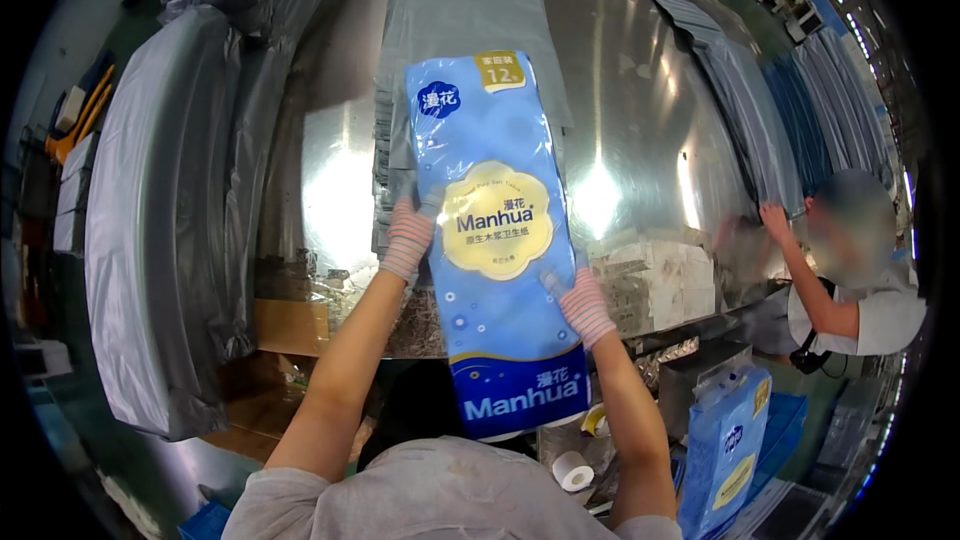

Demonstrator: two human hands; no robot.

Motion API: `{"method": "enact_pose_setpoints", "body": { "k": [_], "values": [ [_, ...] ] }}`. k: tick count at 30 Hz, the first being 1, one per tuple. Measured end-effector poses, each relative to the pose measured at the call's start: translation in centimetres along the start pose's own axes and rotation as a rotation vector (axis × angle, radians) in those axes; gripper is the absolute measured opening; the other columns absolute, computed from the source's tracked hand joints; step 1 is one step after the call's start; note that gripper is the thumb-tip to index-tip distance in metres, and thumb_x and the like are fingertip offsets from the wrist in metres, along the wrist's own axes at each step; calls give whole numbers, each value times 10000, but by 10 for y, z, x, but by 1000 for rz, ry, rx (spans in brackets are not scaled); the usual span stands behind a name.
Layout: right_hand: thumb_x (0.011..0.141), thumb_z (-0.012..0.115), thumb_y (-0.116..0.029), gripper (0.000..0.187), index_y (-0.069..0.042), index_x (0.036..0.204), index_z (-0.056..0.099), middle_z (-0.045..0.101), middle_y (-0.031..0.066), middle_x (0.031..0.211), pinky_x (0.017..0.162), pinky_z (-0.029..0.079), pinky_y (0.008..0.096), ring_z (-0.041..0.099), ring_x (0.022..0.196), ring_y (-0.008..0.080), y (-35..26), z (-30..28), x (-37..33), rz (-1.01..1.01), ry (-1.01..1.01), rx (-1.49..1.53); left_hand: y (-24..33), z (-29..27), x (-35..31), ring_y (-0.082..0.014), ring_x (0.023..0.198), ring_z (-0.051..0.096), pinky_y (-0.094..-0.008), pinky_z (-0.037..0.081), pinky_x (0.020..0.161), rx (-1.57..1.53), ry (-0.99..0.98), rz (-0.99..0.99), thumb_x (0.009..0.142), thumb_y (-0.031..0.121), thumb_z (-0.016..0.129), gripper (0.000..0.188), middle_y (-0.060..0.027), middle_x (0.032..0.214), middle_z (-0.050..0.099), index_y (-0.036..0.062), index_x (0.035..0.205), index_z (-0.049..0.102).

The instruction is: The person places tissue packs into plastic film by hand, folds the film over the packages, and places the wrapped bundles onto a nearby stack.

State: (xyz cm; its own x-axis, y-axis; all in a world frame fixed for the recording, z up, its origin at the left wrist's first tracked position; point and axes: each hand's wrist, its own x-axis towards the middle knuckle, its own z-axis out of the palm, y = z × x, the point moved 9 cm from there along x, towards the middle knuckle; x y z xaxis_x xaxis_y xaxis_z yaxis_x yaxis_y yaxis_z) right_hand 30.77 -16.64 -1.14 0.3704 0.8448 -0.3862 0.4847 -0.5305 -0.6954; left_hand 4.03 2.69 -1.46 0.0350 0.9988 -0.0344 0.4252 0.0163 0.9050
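Left hand [408, 238], striped glove: partly curled, gripping the left edge of the pack [495, 310]. Right hand [585, 308], same glove: partly curled on the right edge, thumb on the front face, other fingers mostly hidden. Pack: long, blue, glossy film wrapper, held between both hands, its upper part over the grey bags [470, 0]; contents not visible through the film. Bags: flat, stacked on the metal table [340, 130]. Left: tall grey bundle [160, 220]. Lower right: second pack [722, 455], upright, near a blue crate [788, 430]; cannot tell whether inside it. White roll [573, 472] near the right forearm. Far right: co-worker's hand [775, 223] at the end of a grey stack [745, 110].
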Motion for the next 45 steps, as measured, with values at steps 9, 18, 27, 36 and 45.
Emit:
{"method": "enact_pose_setpoints", "body": {
  "k": [9, 18, 27, 36, 45],
  "values": [
    [793, 694, -268, 432, 6, 1085, 532, 620, 79, 826, 724, 483, 299, 569, 760, 145, -31, 15, -31, -170, -103, 136, -27, -28, 10, -237, 785, 622, -309, 487, 755, -302, 58, -183, 873, 254, 542, 351, -148, 812, 640, -81, 911, 637],
    [835, 588, -205, 219, -33, 957, 648, 656, 139, 917, 761, 493, 317, 630, 854, 248, -95, -64, 151, -407, 56, -92, -39, -30, 37, -148, 821, 588, -284, 468, 758, -157, -173, -209, 892, 279, 561, 384, -106, 877, 665, -54, 1080, 602],
    [724, 601, -102, 177, -38, 880, 657, 658, 161, 897, 712, 515, 377, 641, 856, 295, -166, -28, 326, -434, 78, -905, 41, 27, 201, -338, 936, 597, -405, 452, 830, 1009, -254, 312, 763, 222, 588, 237, -155, 969, 644, 63, 929, 646],
    [710, 571, -65, 283, -75, 981, 652, 651, 168, 894, 748, 491, 384, 619, 844, 331, -188, -69, 352, -441, 164, -408, 32, 68, 257, -279, 1003, 598, -394, 449, 850, 1296, -198, 695, 807, 306, 539, 349, -119, 1054, 632, 101, 1086, 582],
    [773, 599, -151, 173, -46, 905, 638, 629, 134, 833, 686, 476, 326, 601, 714, 244, -200, -88, 299, -511, 197, 40, 88, 30, 248, -286, 927, 601, -396, 468, 783, 938, 29, 415, 752, 202, 600, 374, -144, 1059, 601, 92, 1108, 565]
  ]
}}
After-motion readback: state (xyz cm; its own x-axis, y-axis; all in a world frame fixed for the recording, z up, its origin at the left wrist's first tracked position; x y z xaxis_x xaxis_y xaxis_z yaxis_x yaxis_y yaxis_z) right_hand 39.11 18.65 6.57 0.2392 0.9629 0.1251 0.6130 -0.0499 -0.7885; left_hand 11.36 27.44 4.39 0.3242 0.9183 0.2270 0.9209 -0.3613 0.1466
